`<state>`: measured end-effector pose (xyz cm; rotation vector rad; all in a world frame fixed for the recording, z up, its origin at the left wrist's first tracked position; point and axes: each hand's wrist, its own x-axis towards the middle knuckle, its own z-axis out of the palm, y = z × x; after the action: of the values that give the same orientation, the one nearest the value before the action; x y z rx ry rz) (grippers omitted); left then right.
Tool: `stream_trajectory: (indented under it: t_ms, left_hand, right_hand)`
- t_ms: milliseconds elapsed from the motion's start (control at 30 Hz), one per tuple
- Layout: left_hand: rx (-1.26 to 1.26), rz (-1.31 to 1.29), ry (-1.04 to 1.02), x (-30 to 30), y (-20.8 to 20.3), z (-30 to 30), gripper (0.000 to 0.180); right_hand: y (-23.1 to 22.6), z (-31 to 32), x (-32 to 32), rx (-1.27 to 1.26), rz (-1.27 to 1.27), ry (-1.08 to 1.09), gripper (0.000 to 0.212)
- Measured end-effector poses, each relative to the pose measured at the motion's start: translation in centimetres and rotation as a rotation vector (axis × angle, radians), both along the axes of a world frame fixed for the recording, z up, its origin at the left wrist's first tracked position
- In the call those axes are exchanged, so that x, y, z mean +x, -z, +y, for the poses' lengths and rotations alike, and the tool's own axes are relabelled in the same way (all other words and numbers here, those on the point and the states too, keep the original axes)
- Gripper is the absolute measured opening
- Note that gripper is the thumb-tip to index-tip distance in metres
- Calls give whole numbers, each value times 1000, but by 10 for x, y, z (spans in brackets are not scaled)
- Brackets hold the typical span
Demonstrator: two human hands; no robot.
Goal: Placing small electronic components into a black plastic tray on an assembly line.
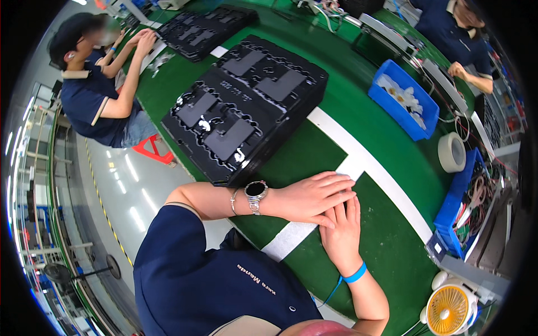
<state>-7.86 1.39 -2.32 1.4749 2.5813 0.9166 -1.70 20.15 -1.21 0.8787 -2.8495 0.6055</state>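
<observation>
My left hand, with a round-faced metal watch and a thin bracelet on its wrist, reaches across from the left. Its fingers are stretched out and lie over the fingertips of my right hand. The right hand's fingers are extended too, their tips partly covered by the left. Around the right wrist is a blue strap with a cord. Neither hand shows anything held. Both are over the green tabletop near its white tape lines. Beyond my left forearm stands a stack of black moulded trays.
Farther along lies another stack of black trays, beside a seated co-worker. To the right are a blue bin of whitish pieces, a tape roll, a blue bin of wires and a small fan. Another person works opposite.
</observation>
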Motion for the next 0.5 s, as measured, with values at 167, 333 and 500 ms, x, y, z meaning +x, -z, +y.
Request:
stream_trajectory:
  t_ms: [167, 333, 500]
  left_hand:
    - [-6, -41, 6, -2, -4, 1, 86]
    - [-39, -51, -2, -3, -9, 3, 86]
    - [-76, -16, -51, -3, -10, 1, 76]
  right_hand:
    - [2, 3, -2, -29, 26, -20, 56]
    - [5, 6, -1, -22, 50, -14, 59]
    - [5, 5, 1, -42, 37, 6, 52]
